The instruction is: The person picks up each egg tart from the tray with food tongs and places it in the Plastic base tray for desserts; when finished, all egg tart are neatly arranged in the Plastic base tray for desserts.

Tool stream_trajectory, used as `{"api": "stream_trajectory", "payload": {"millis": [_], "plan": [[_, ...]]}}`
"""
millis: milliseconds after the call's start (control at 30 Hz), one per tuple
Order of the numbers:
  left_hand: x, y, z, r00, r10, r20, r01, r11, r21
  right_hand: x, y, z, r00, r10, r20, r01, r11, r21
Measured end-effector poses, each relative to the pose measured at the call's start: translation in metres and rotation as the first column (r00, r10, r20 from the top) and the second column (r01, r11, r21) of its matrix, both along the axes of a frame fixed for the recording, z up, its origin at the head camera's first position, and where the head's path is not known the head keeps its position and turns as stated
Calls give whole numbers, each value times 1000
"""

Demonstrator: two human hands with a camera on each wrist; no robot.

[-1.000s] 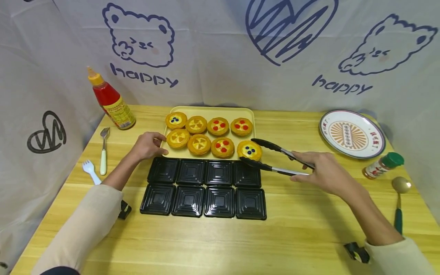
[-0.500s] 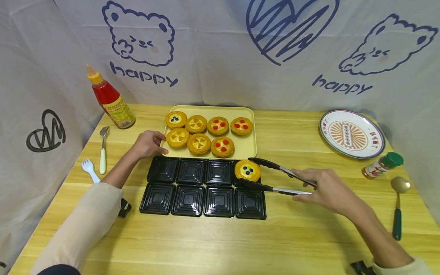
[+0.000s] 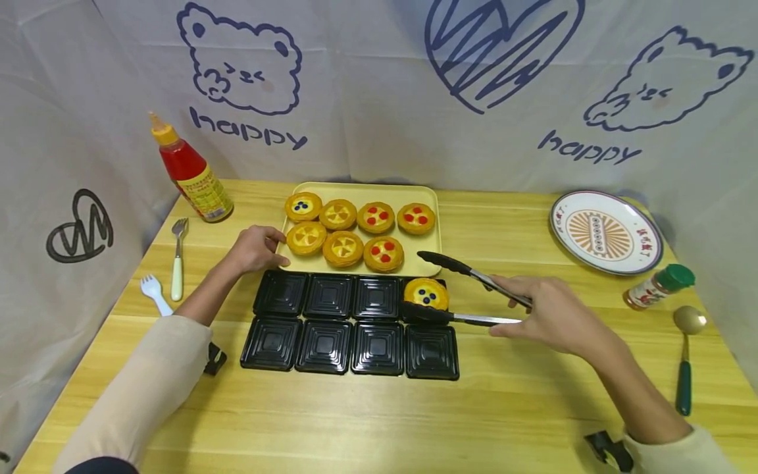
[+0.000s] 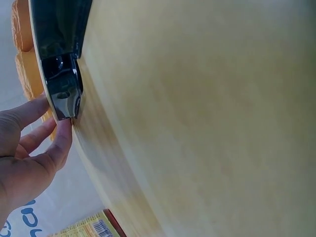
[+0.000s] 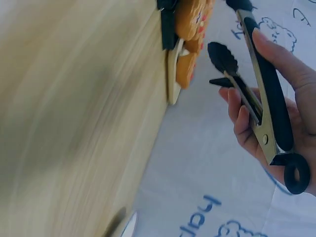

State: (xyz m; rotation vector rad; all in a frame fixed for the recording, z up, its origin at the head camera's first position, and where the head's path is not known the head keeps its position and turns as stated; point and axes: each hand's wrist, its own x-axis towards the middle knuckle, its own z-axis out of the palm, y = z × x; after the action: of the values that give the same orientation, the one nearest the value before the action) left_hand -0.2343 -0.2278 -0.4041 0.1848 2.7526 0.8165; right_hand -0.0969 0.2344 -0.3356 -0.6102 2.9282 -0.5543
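Observation:
My right hand grips a pair of black-tipped tongs, their arms spread apart. An egg tart with blue berries sits in the far right cell of the black compartment tray. One tong tip is at the tart's near side; the other is raised beyond it, clear of the tart. My left hand pinches the left front corner of the cream tray, thumb and fingers on its edge in the left wrist view. Several tarts with red, yellow or blue toppings, such as a red-topped tart, lie on it.
A red sauce bottle, a fork and a pale blue fork are at the left. On the right are a round plate, a green-capped shaker and a green-handled spoon. A cloth backdrop stands behind.
The blue-berry tart has moved from the cream tray's right front corner into the black tray's far right cell. The tongs have spread and released it. My left hand stays still.

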Motion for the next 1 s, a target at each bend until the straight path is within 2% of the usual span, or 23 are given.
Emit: {"api": "stream_trajectory", "payload": {"millis": [267,500,767,1000], "plan": [[0,-1,0,1000,9,20,-9,1000,-7,-31,-39,-4,1000,-5,11,5,1000,-10],[1,1,1,1000,13,20,-13,1000,-5,-54,-59,-13,998,-19,52,19,1000,-8],[0,1,0,1000,1,-12,-1,1000,-7,-58,-64,-15,997,-23,69,24,999,-23],[0,0,0,1000,2,-12,-2,1000,-5,-52,-57,-12,1000,-12,20,13,999,-39]]}}
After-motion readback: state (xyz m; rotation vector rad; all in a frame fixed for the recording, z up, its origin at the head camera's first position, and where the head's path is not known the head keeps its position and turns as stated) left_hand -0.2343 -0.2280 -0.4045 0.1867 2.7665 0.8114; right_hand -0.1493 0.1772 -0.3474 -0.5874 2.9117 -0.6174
